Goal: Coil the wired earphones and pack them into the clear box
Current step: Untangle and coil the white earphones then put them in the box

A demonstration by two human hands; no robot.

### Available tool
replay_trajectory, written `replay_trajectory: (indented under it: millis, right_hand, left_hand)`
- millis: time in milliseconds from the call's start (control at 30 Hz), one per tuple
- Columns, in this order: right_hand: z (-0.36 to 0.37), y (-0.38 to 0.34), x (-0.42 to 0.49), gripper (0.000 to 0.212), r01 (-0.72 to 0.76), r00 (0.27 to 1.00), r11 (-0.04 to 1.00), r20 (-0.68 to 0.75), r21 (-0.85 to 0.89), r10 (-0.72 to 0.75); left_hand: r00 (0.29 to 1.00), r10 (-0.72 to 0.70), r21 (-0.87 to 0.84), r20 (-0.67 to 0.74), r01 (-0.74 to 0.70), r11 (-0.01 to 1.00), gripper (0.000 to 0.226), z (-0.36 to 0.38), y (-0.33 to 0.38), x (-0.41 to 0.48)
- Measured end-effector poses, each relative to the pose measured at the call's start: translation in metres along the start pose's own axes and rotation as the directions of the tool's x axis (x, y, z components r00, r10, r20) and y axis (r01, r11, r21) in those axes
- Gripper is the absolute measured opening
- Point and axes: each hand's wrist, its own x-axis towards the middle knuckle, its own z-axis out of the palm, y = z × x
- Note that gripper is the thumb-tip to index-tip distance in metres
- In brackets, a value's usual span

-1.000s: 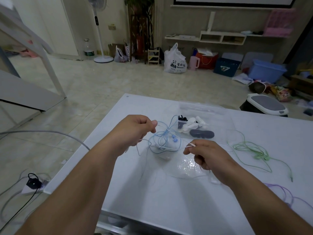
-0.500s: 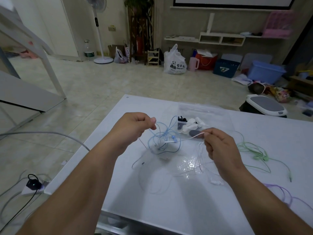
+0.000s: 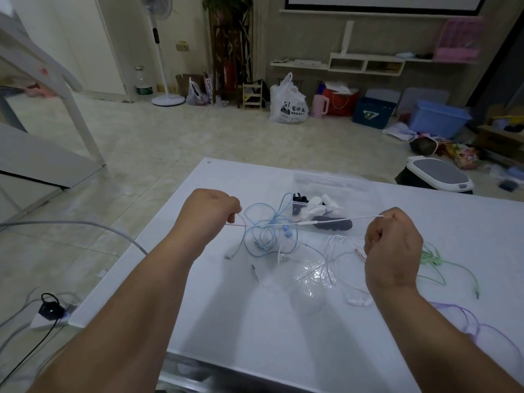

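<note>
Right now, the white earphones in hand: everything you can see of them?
White earphones: thin, plastic-looking cable. One stretch is pulled taut above the table, pinched by fingers of the left hand and right hand, crossing over the blue earphones. A slim inline pod sits mid-span. The rest droops from the right hand into loose uncoiled loops on the table. Its buds and plug I cannot pick out for sure.

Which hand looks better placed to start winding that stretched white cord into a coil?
Probably the right hand: it pinches the taut white cord, and the cord's loose loops lie on the table right beside it. The left hand pinches the other end above the blue earphones, a natural anchor.
</note>
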Motion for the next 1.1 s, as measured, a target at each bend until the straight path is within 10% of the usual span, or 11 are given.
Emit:
replay_trajectory:
  millis: [300, 833, 1100]
  right_hand:
    - [-0.001, 0.001, 0.004, 0.016, -0.013, 0.966, 0.998, 0.259, -0.059, 0.028]
    - [0.014, -0.005, -0.012, 0.021, 0.093, 0.870, 0.986, 0.492, -0.141, -0.011]
    - [0.021, -0.009, -0.019, 0.020, 0.116, 0.850, 0.968, 0.526, -0.223, 0.019]
  left_hand:
    - [0.971, -0.147, 0.337, 0.187, 0.077, 0.938, 0.028, -0.001, -0.003, -0.003]
    - [0.957, 0.056, 0.417, 0.286, -0.177, 0.892, 0.032, 0.005, -0.007, -0.006]
    - [0.785, 0.046, 0.271, 0.618, -0.268, 0.924, 0.017, 0.026, 0.000, -0.018]
